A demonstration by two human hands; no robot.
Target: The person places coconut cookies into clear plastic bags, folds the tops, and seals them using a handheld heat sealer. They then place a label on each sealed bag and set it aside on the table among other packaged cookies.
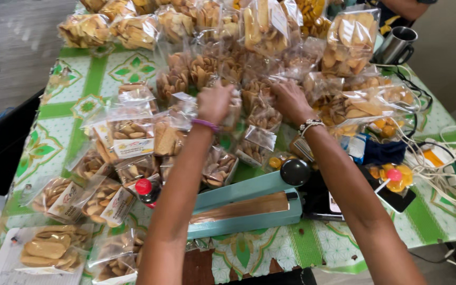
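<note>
Clear bags of small biscuits (249, 100), heaped mid-table, under both hands. Left hand (215, 103) closed round the top of one bag, purple band at the wrist. Right hand (290, 100) pressed fingers-down into the same heap, curled, grip itself hidden, beaded bracelet on. Just nearer, a teal heat sealer (244, 208) lay across the green patterned tablecloth (75, 100). Red-capped bottle (148, 191) touching its left end. More labelled snack bags (106, 198) spread left. Steel mug (396, 45) far right corner, white cables (439, 169) tangled along the right edge.
</note>
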